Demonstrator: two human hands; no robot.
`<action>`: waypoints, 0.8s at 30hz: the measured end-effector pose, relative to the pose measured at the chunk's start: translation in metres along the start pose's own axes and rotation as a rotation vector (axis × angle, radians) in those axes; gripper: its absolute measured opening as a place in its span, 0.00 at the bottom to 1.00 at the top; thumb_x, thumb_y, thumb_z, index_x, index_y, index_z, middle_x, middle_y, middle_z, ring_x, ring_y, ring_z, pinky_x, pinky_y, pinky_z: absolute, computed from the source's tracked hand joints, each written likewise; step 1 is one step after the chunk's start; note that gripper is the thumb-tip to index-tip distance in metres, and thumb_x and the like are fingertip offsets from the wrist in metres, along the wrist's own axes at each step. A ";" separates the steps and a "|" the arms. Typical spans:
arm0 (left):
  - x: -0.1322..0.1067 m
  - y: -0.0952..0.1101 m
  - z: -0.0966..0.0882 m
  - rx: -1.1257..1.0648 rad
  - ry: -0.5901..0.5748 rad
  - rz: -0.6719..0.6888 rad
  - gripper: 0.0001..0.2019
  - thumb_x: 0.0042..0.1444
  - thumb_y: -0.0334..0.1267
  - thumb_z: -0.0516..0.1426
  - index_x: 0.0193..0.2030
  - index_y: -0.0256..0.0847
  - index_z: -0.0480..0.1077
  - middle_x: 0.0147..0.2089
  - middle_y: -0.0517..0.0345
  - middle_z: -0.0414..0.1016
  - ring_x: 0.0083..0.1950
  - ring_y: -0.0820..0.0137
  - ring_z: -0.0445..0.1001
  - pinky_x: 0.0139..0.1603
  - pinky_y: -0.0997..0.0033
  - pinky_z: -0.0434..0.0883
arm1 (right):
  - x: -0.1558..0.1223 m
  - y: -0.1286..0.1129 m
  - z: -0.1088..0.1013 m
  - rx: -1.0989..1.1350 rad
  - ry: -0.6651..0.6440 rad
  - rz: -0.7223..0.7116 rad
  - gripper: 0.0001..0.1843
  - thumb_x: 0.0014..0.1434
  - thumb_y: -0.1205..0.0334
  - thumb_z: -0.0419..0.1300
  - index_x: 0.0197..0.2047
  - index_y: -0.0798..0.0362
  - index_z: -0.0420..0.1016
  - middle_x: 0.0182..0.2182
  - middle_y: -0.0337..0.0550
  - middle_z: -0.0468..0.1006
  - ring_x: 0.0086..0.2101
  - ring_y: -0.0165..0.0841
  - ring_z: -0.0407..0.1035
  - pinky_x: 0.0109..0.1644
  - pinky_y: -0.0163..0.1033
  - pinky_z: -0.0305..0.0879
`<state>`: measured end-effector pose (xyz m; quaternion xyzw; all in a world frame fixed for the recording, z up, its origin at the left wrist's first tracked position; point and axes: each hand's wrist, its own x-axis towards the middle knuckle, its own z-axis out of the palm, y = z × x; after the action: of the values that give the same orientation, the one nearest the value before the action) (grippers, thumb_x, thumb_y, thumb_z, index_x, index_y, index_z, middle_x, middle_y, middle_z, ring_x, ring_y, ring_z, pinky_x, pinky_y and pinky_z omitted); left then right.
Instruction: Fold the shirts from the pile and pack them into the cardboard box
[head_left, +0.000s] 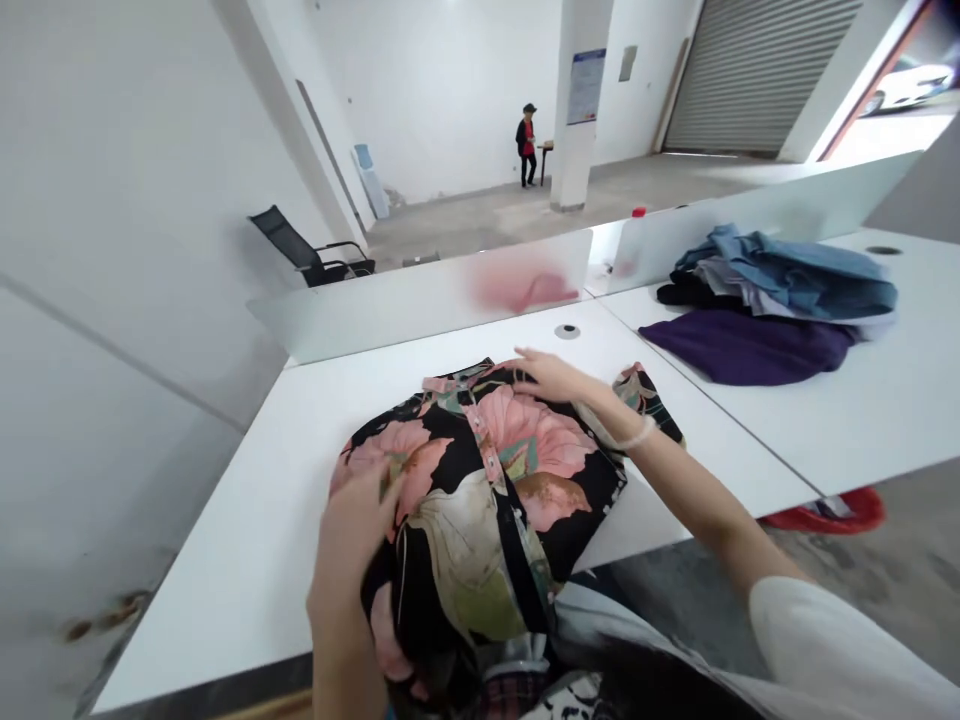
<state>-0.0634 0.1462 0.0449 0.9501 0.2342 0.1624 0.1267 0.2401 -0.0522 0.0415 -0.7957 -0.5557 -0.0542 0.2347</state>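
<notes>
A black floral shirt [457, 500] with large pink and pale flowers lies front up on the white table, its collar at the far side and its lower part hanging over the near edge. My right hand [551, 378] rests by the shirt's right shoulder, fingers stretched out and spread; a pale bracelet circles the wrist. One sleeve [651, 400] sticks out to the right beyond that forearm. At the shirt's left side is my left hand [352, 530], smeared by motion, so its grip on the cloth does not show.
A frosted divider [420, 300] runs along the back of the white table [247, 560]. To the right lie a purple garment [750, 345] and a heap of blue clothes [810, 270]. A red basin [862, 512] sits below the table. Far off stands a person [528, 145].
</notes>
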 end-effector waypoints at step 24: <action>-0.079 -0.008 0.142 0.148 0.017 0.333 0.26 0.63 0.45 0.44 0.65 0.37 0.58 0.66 0.43 0.58 0.68 0.55 0.53 0.64 0.46 0.57 | -0.220 0.055 -0.016 0.164 0.535 0.733 0.17 0.62 0.48 0.46 0.33 0.50 0.66 0.28 0.42 0.74 0.30 0.36 0.68 0.39 0.44 0.66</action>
<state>-0.0809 0.0915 -0.1070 0.9811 0.0859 0.1713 0.0256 0.2102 -0.2634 -0.0384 -0.8766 -0.1602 -0.1270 0.4356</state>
